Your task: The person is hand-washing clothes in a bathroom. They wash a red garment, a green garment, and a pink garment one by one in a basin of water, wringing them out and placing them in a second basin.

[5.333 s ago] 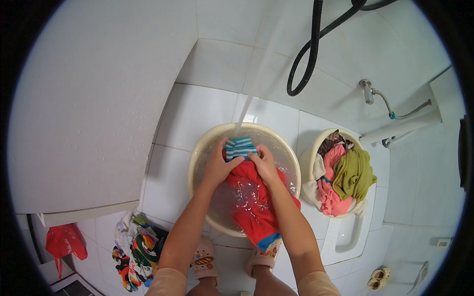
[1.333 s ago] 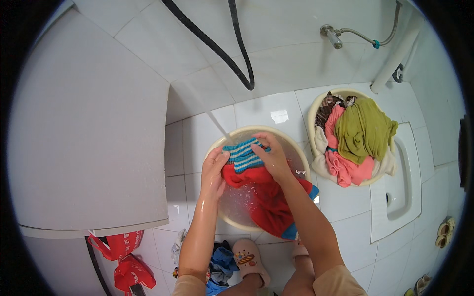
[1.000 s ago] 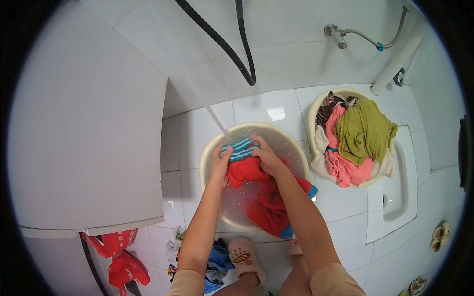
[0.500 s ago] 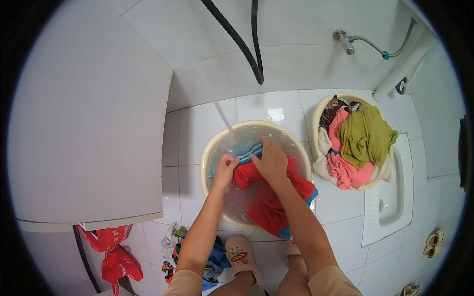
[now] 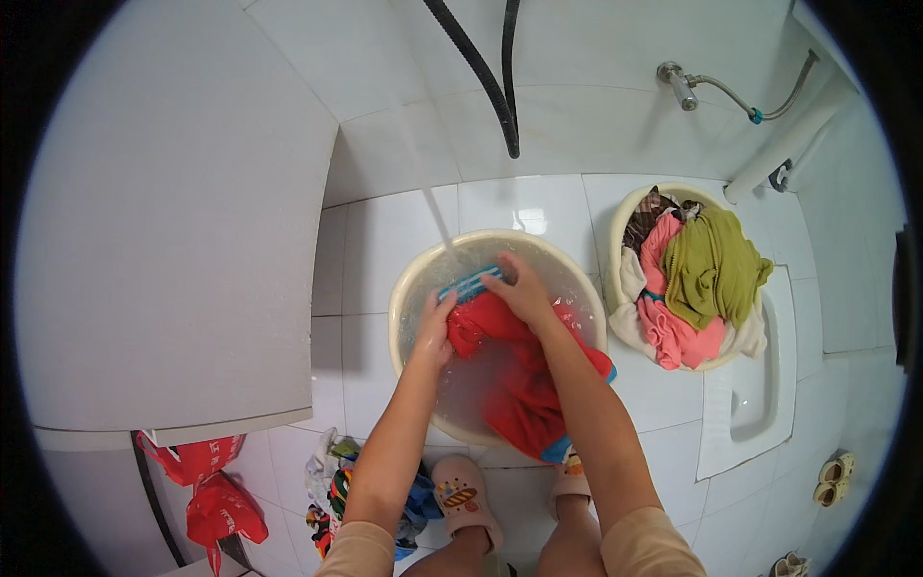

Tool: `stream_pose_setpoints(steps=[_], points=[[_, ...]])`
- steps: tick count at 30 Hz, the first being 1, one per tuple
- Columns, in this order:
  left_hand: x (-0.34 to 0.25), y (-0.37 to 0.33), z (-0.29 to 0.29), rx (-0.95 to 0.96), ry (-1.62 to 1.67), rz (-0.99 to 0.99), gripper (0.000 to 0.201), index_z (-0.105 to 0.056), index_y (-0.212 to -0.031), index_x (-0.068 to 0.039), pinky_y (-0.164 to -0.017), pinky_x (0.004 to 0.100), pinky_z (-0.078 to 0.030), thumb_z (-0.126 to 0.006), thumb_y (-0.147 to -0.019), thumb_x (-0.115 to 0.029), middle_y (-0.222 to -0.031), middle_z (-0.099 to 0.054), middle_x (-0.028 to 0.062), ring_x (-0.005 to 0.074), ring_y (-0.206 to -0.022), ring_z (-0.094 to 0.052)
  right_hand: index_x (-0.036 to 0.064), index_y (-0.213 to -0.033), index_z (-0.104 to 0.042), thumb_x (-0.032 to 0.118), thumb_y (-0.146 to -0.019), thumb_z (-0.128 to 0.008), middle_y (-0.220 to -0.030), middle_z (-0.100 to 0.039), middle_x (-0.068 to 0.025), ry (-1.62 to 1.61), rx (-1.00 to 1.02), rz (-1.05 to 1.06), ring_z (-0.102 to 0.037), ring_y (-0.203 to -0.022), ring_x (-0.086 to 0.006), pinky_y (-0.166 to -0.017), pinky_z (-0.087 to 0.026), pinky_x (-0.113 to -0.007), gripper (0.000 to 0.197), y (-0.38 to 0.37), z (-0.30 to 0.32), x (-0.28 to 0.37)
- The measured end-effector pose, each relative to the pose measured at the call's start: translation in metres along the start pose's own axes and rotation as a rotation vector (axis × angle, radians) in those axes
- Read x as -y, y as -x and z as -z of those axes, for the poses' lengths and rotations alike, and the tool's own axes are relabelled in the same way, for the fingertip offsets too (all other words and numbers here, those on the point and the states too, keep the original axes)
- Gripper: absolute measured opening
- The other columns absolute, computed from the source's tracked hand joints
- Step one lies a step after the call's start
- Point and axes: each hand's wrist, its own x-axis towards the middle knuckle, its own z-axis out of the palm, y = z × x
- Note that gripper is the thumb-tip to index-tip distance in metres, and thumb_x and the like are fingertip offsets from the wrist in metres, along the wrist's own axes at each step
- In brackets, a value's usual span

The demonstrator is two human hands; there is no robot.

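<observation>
A red garment [image 5: 524, 385] with blue-and-white striped ribbing lies partly in the water of a cream basin [image 5: 398, 332]. One blue-edged part of it hangs over the basin's near right rim. My left hand [image 5: 437, 325] grips the left end of the striped ribbing. At the other end, my right hand [image 5: 521, 291] holds the same band between thumb and fingers. The ribbing is stretched between both hands. A stream of water [image 5: 439, 219] falls into the basin just beyond the band. Cloudy water hides part of the red cloth.
To the right, a second cream basin [image 5: 617, 226] is heaped with clothes, a green garment [image 5: 716, 264] on top. It stands by a squat toilet [image 5: 750, 413]. Mixed clothes [image 5: 413, 510] lie near my feet. A grey cabinet [image 5: 183, 240] stands left, red bags [image 5: 221, 510] below. Black hoses [image 5: 490, 82] hang ahead.
My hands have turned the striped band, which now shows straighter and slightly higher on the left. My left fingers have opened out somewhat along it. The view has shifted slightly.
</observation>
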Motion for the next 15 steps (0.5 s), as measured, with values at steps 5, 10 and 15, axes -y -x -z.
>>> stream_pose_setpoints(steps=[5, 10, 15], points=[[0.002, -0.006, 0.017, -0.104, 0.14, 0.003, 0.044, -0.039, -0.122, -0.002, -0.075, 0.0387, -0.05, -0.056, -0.086, -0.02, -0.102, -0.053, 0.0151, 0.0256, -0.091, -0.057, -0.0019, -0.114, -0.054, 0.046, -0.076, -0.062, -0.114, -0.056, -0.0189, 0.087, 0.485, -0.488, -0.052, -0.107, -0.0279, -0.091, -0.039, -0.034, 0.062, 0.007, -0.004, 0.03], [0.046, -0.045, 0.031, -0.254, -0.387, 0.077, 0.035, -0.052, -0.107, -0.001, -0.069, 0.0364, -0.049, -0.05, -0.089, -0.03, -0.091, -0.057, 0.0102, 0.0216, -0.08, -0.057, 0.0003, -0.109, -0.056, 0.028, -0.075, -0.061, -0.106, -0.058, -0.0189, 0.395, 0.365, -0.351, -0.052, -0.101, -0.0331, -0.089, -0.039, -0.038, 0.044, -0.001, -0.002, -0.01], [0.039, -0.044, 0.07, -0.073, 0.253, -0.045, 0.038, -0.057, -0.102, -0.003, -0.066, 0.0344, -0.048, -0.047, -0.089, -0.038, -0.087, -0.059, 0.0074, 0.0184, -0.076, -0.057, 0.0051, -0.092, -0.058, 0.013, -0.067, -0.06, -0.086, -0.056, -0.0158, 0.362, -0.025, 0.492, -0.051, -0.08, -0.0389, -0.08, -0.043, -0.044, 0.027, 0.067, -0.07, 0.078]])
